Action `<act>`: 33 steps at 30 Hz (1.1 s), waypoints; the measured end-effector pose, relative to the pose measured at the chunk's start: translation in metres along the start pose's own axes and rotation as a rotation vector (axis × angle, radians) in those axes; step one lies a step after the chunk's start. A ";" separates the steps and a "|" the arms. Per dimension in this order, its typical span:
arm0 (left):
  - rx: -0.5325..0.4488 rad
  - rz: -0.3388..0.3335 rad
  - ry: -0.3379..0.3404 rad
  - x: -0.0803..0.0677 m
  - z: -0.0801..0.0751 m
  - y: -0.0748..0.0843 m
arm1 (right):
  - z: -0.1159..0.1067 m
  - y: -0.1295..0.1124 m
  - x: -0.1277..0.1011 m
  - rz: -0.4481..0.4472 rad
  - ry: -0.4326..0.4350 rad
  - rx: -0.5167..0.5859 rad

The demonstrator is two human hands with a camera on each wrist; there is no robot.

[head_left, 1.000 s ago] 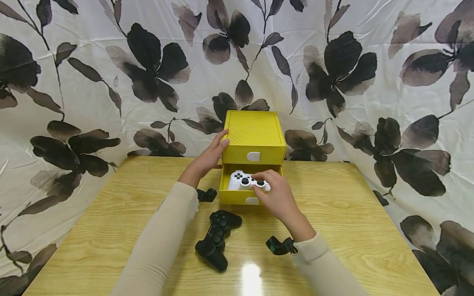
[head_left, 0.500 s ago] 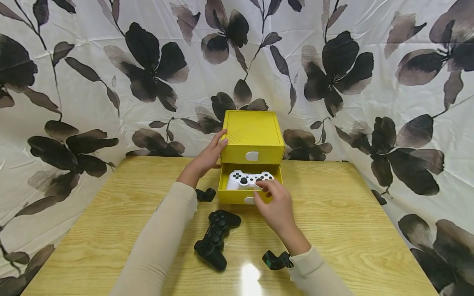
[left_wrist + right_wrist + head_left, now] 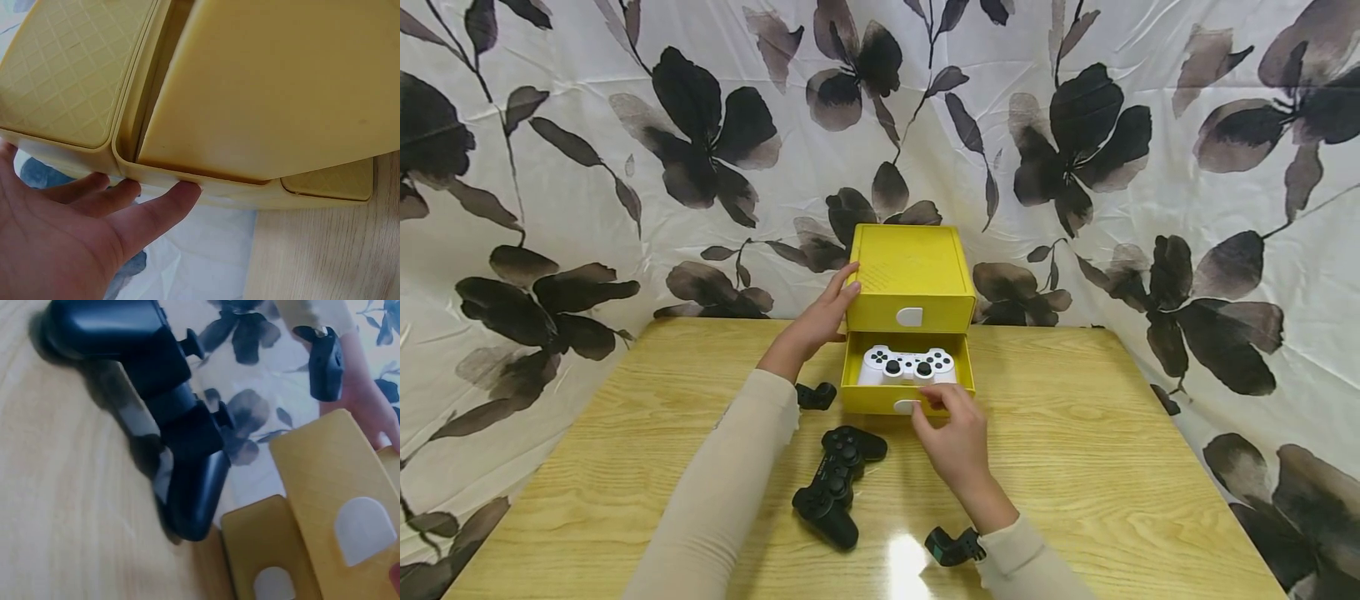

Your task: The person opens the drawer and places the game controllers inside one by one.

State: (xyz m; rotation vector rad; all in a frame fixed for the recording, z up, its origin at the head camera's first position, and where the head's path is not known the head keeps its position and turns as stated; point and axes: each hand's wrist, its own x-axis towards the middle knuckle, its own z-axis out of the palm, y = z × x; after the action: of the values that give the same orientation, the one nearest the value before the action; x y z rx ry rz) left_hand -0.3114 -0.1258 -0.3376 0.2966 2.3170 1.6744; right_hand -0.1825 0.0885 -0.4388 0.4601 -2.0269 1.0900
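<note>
A yellow two-drawer box [image 3: 912, 275] stands at the back of the wooden table [image 3: 1075, 450]. Its lower drawer [image 3: 868, 398] is pulled out, and a white game controller [image 3: 908, 365] lies inside. My left hand [image 3: 822, 317] rests with straight fingers against the box's left side; the left wrist view shows the fingers [image 3: 128, 197] under the box's yellow edge [image 3: 262, 94]. My right hand [image 3: 951, 425] is at the drawer's front, index finger over the rim and thumb by the white tab [image 3: 905, 407], pinching it. A black controller [image 3: 838, 483] lies on the table below the drawer.
Floral cloth [image 3: 625, 167] hangs behind and around the table. In the right wrist view the black controller [image 3: 156, 381] lies close to the yellow box [image 3: 325, 475]. Bare wood spreads to the left and right of the box.
My right hand let go of the white controller, which now lies in the drawer, and drew back to the drawer's front. The left hand has stayed on the box.
</note>
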 end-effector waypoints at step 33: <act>0.001 0.022 0.025 0.008 0.002 -0.016 | 0.024 0.004 -0.027 0.202 0.135 0.165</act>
State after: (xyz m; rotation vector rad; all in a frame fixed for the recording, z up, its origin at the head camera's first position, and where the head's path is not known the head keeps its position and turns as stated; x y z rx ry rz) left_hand -0.3186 -0.1263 -0.3545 0.3036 2.3408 1.6970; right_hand -0.1791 0.0699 -0.4700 0.2598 -1.9031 1.3801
